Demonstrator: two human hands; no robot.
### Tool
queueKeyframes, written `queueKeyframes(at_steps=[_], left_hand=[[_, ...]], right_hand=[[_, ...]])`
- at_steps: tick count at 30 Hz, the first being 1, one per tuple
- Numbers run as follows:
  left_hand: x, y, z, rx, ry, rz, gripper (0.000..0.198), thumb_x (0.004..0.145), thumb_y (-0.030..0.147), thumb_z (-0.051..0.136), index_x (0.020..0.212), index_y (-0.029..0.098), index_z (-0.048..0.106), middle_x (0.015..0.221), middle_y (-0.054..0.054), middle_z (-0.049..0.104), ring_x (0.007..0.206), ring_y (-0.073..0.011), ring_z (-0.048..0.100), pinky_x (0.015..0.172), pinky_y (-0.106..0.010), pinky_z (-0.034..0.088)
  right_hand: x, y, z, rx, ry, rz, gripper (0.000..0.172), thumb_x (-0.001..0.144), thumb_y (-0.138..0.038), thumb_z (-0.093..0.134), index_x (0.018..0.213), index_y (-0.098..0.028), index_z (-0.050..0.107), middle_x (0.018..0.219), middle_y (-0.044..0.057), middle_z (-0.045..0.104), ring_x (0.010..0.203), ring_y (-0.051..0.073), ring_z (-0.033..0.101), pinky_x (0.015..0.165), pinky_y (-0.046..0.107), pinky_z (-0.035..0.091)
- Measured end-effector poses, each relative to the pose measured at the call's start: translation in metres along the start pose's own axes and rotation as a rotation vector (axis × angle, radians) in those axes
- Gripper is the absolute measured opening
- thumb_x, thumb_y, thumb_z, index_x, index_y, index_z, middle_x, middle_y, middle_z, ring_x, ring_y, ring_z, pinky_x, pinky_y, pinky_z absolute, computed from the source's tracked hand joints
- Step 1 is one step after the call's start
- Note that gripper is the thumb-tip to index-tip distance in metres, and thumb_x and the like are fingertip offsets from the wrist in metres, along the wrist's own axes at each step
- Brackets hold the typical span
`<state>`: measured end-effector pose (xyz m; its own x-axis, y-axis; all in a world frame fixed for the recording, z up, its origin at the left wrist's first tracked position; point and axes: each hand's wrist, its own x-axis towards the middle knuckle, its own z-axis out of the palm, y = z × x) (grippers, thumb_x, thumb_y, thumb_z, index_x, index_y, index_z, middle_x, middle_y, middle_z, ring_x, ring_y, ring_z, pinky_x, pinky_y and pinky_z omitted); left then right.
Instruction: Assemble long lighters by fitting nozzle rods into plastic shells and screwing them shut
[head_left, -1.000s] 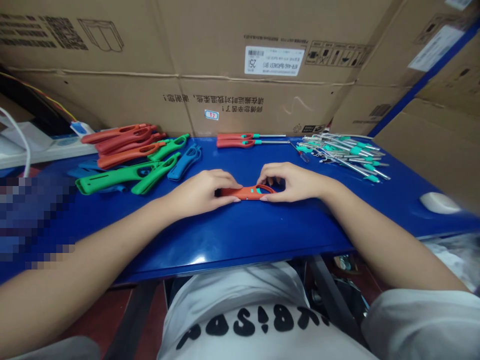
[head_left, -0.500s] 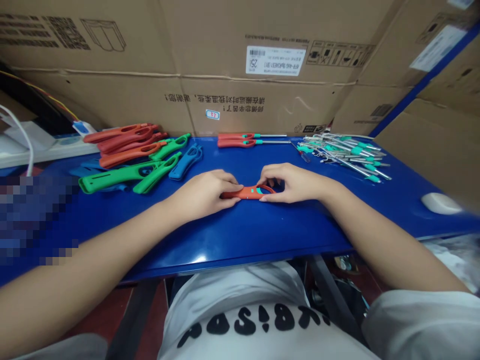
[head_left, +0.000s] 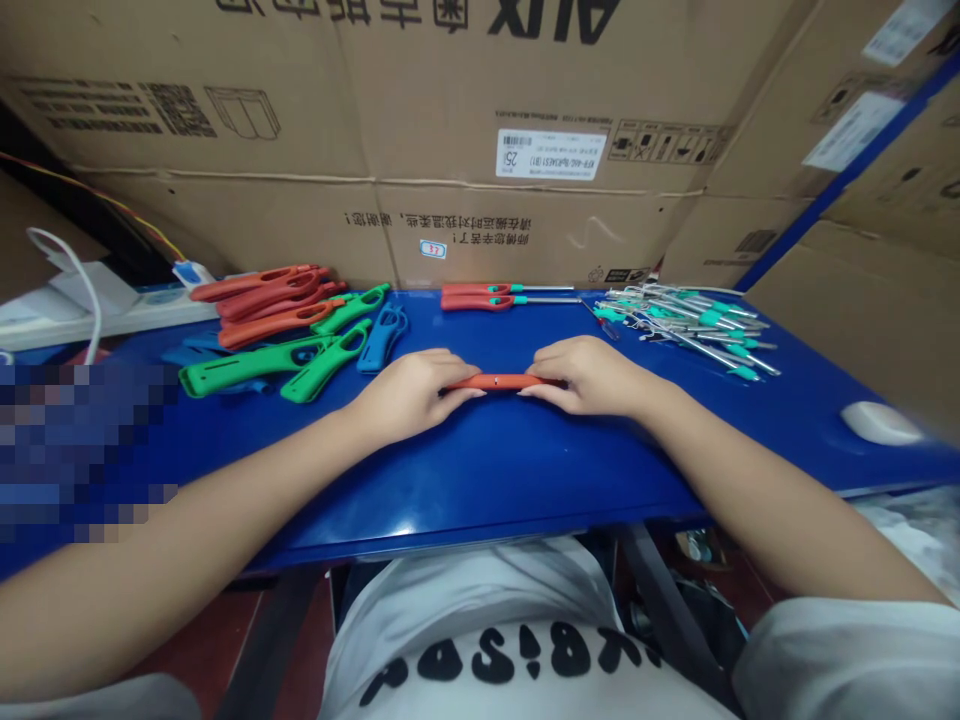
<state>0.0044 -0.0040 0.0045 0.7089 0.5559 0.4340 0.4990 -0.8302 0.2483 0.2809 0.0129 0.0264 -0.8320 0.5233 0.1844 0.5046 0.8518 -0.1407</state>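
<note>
Between both hands, just above the blue table, I hold an orange lighter handle [head_left: 501, 382] edge-on, its narrow side facing me. My left hand [head_left: 420, 392] pinches its left end between thumb and fingers. The right end is gripped by my right hand [head_left: 585, 375], whose fingers cover it. Beyond the hands lie two red stick lighters [head_left: 480, 301] with metal tubes pointing right. A pile of red and orange handles [head_left: 270, 295] lies to the left, with green handles [head_left: 255, 366] and a blue handle [head_left: 382, 338] beside it.
Metal lighter tubes with teal parts [head_left: 705, 325] are heaped at the back right, a small screwdriver [head_left: 606, 326] beside them. A white computer mouse [head_left: 881, 423] sits at the right. Cardboard [head_left: 450, 130] walls the table's back. A white power strip [head_left: 112, 310] is at far left.
The orange handle has been turned from showing its broad face and trigger loop to edge-on. Both hands still grip it. The camera view has tilted up slightly.
</note>
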Motion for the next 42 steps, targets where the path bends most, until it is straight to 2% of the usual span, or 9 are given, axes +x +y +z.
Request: queueKeyframes(at_steps=[7,10,15,19,23,28,33,38,42], left_hand=[[0.000,0.004,-0.001,0.039,0.046,-0.075,0.029,0.099,0.035,0.056,0.105,0.014,0.075,0.094,-0.011,0.077,0.085,-0.0238,0.070,0.078,-0.035,0.054],[0.004,0.006,-0.001,-0.172,0.069,-0.295,0.036,0.096,0.045,0.057,0.089,0.014,0.074,0.079,-0.008,0.074,0.067,-0.0189,0.066,0.064,-0.029,0.051],[0.008,0.009,-0.001,-0.634,-0.012,-0.615,0.048,0.095,0.058,0.051,0.081,0.015,0.066,0.066,-0.003,0.067,0.049,-0.0126,0.056,0.050,-0.024,0.046],[0.005,0.009,-0.003,-0.279,0.065,-0.330,0.046,0.097,0.056,0.053,0.112,0.016,0.071,0.092,-0.007,0.074,0.080,-0.0198,0.069,0.075,-0.030,0.055],[0.000,0.006,-0.002,-0.022,0.025,-0.096,0.046,0.103,0.047,0.047,0.128,0.014,0.066,0.111,-0.012,0.071,0.099,-0.0238,0.069,0.091,-0.035,0.055],[-0.001,0.000,-0.001,0.019,-0.038,-0.071,0.041,0.106,0.040,0.041,0.125,0.012,0.065,0.116,-0.014,0.071,0.104,-0.0248,0.069,0.094,-0.037,0.055],[0.000,-0.002,-0.001,-0.004,-0.058,-0.083,0.039,0.107,0.037,0.041,0.122,0.012,0.066,0.114,-0.013,0.071,0.103,-0.0246,0.069,0.093,-0.037,0.055],[0.000,0.007,0.003,-0.039,-0.030,-0.095,0.042,0.107,0.038,0.040,0.134,0.015,0.062,0.119,-0.012,0.072,0.106,-0.0235,0.069,0.095,-0.036,0.054],[0.000,0.016,0.009,-0.028,-0.007,-0.106,0.044,0.105,0.041,0.045,0.139,0.017,0.059,0.111,-0.010,0.072,0.096,-0.0216,0.070,0.086,-0.033,0.055]], right_hand=[[0.001,0.008,0.004,-0.067,0.056,0.041,0.032,0.097,-0.042,0.059,0.111,-0.017,0.072,0.102,0.012,0.075,0.092,0.025,0.068,0.079,0.034,0.048],[0.000,0.014,0.005,-0.133,0.143,0.038,0.038,0.097,-0.035,0.060,0.129,-0.014,0.064,0.117,0.016,0.073,0.107,0.030,0.067,0.089,0.041,0.051],[0.000,0.016,0.008,-0.252,0.176,0.009,0.038,0.102,-0.030,0.048,0.131,-0.010,0.063,0.112,0.018,0.074,0.101,0.030,0.069,0.085,0.042,0.054],[0.000,0.014,0.010,-0.276,0.140,0.016,0.038,0.103,-0.027,0.045,0.130,-0.009,0.063,0.111,0.019,0.075,0.098,0.029,0.071,0.084,0.042,0.054],[0.000,0.011,0.013,-0.216,0.130,0.002,0.035,0.102,-0.024,0.045,0.126,-0.010,0.066,0.110,0.017,0.077,0.098,0.027,0.072,0.086,0.040,0.054],[0.000,0.009,0.014,-0.156,0.125,0.016,0.036,0.104,-0.030,0.046,0.127,-0.013,0.067,0.111,0.013,0.078,0.095,0.026,0.074,0.084,0.039,0.056],[0.003,0.002,0.013,-0.131,0.284,-0.110,0.035,0.103,-0.034,0.052,0.128,-0.015,0.067,0.122,0.013,0.075,0.108,0.025,0.071,0.092,0.038,0.057],[0.003,-0.002,0.018,-0.216,0.429,-0.132,0.026,0.101,-0.022,0.051,0.112,-0.016,0.073,0.106,0.009,0.080,0.088,0.022,0.074,0.074,0.034,0.058],[0.004,-0.005,0.021,-0.243,0.481,-0.131,0.024,0.100,-0.021,0.052,0.108,-0.017,0.074,0.103,0.008,0.080,0.085,0.021,0.075,0.075,0.034,0.057]])
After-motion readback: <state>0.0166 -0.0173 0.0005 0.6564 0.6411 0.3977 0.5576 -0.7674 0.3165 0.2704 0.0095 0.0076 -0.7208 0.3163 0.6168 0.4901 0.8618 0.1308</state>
